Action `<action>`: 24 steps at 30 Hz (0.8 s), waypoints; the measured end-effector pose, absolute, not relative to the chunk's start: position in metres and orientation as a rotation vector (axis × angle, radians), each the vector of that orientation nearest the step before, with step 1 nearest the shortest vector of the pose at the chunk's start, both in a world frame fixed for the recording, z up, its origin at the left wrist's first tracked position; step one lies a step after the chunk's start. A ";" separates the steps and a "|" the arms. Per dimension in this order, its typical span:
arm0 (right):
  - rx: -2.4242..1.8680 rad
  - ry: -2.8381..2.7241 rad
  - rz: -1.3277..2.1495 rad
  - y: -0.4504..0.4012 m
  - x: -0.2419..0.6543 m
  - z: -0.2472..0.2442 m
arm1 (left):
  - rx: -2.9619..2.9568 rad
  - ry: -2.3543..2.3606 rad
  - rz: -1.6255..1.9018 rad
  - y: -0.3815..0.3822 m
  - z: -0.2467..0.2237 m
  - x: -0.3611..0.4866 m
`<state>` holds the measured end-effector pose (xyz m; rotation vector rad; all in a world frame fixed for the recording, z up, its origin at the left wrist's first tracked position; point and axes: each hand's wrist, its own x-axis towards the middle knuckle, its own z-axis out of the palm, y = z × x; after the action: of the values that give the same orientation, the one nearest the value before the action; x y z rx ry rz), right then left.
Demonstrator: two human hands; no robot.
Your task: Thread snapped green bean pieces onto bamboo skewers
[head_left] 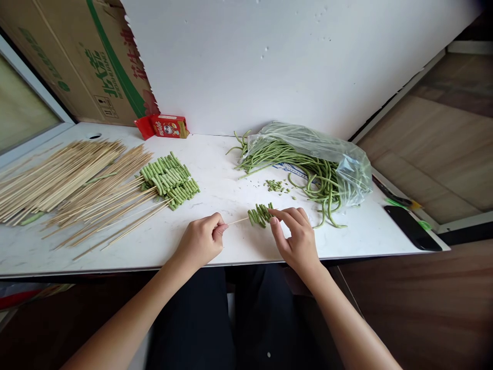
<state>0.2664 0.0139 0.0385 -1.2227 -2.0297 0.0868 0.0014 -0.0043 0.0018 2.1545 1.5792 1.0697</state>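
My left hand [203, 237] is closed around the thin end of a bamboo skewer [239, 221]. Several short pieces of green long bean [259, 215] sit crosswise in a row on the skewer's far end. My right hand [296, 234] is at the right end of that row, its thumb and forefinger touching the last pieces. The other fingers of the right hand are bent. To the left lies a stack of filled bean skewers [169, 180], beside a large pile of bare bamboo skewers [61, 177].
Long whole beans [285, 154] spill from a clear plastic bag [308, 137] at the back right. Small bean scraps [275, 185] lie before them. A red packet [164, 127] stands near a cardboard box [88, 56]. A black phone [411, 227] and a knife [393, 192] are at the right.
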 end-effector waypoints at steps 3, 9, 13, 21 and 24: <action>-1.230 -1.977 0.076 0.019 0.274 0.038 | 2.146 1.590 1.064 -0.004 0.001 0.002; -1.401 -1.865 0.078 0.039 0.295 0.025 | 2.147 1.634 1.078 -0.004 0.002 0.001; -1.514 -1.958 0.082 0.043 0.297 0.014 | 2.147 1.662 1.081 -0.004 0.002 0.001; -1.560 -1.919 0.163 0.043 0.294 0.008 | 2.163 1.654 1.078 -0.004 0.002 0.001; -1.562 -1.701 0.403 0.046 0.298 0.011 | 2.167 1.655 1.083 -0.005 0.003 0.002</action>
<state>0.2978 0.0462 0.0113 -1.5621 -1.7009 0.4032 0.0015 -0.0046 0.0032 2.1670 1.6552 1.0833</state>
